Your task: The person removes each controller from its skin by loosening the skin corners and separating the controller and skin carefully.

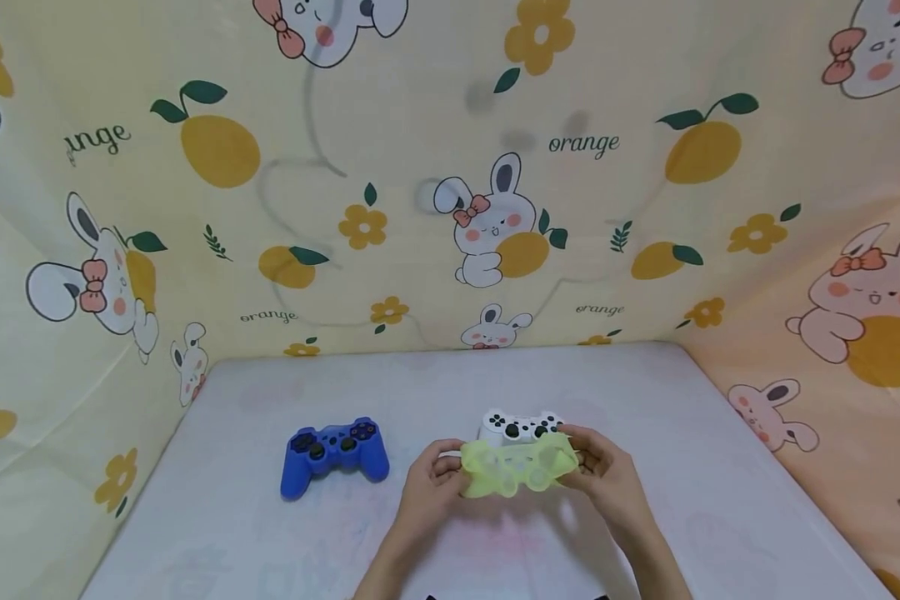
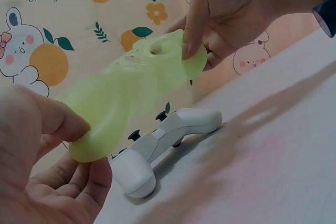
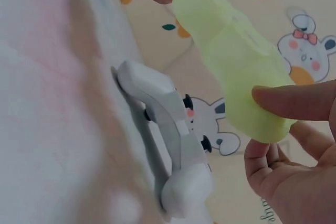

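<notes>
A thin, yellow-green silicone controller cover (image 1: 521, 465) is stretched between both hands above the table. My left hand (image 1: 431, 483) pinches one end of it between thumb and fingers, and my right hand (image 1: 607, 475) pinches the opposite end. Openings show in the soft cover, and its surface looks wrinkled in the left wrist view. Just beyond and below it, a white game controller (image 1: 521, 425) lies on the table with its black thumbsticks up. In the head view the cover hides the controller's near part. Both wrist views show the white controller (image 2: 173, 129) apart from the cover.
A blue game controller (image 1: 335, 454) lies to the left on the white table (image 1: 270, 550). A cream cloth (image 1: 420, 108) printed with rabbits and oranges rises behind the table and along both sides.
</notes>
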`<state>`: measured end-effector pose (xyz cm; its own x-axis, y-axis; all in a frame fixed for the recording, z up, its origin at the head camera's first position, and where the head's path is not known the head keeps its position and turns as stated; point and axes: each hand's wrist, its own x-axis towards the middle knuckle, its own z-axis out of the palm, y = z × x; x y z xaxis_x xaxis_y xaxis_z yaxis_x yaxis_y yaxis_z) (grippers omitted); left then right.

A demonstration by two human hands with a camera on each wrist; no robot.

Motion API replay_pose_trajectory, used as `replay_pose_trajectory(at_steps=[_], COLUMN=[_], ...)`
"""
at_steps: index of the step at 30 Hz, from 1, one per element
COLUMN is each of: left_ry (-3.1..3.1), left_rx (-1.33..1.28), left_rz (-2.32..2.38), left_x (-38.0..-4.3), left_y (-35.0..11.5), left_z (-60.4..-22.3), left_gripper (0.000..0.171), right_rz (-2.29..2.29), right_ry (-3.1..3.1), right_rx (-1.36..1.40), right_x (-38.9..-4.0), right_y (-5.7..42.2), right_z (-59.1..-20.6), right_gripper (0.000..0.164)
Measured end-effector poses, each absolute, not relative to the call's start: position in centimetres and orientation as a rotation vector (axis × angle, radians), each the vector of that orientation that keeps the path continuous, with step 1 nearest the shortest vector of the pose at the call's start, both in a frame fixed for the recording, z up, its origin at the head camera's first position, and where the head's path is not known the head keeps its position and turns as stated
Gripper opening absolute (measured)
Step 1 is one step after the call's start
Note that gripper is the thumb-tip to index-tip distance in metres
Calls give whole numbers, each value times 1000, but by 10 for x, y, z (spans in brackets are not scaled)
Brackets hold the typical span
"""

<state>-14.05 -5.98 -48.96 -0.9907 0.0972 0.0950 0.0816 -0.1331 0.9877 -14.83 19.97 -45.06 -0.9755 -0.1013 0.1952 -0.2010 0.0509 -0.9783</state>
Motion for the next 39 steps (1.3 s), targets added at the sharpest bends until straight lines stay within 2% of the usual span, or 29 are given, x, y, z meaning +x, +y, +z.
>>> replay_pose_trajectory(at_steps=[9,17,22,30,39], left_ry=[2077,2160,2152,2126,2108], left_rx=[280,243,222,194,195], left_rz=[2387,2333,2325,2307,2306], left_x=[-136,-136,-136,-136,-136], left_y=[-61,-61,-62,-59,-56], left_z=[-489,-492,-492,-491,-494], left_gripper=[52,41,42,45,41], right_rz=[2257,2326,2367,2401,2466], right_ry=[-2194,-2234,-2299,-2346,-2337], right_rx=[260,146,151,141,195], right_x=[-146,-148,-149,-148,-150], right_y=[206,206,207,211,215], right_z=[-457,-460,-465,-467,-470], right_gripper=[59,49,45,49,48])
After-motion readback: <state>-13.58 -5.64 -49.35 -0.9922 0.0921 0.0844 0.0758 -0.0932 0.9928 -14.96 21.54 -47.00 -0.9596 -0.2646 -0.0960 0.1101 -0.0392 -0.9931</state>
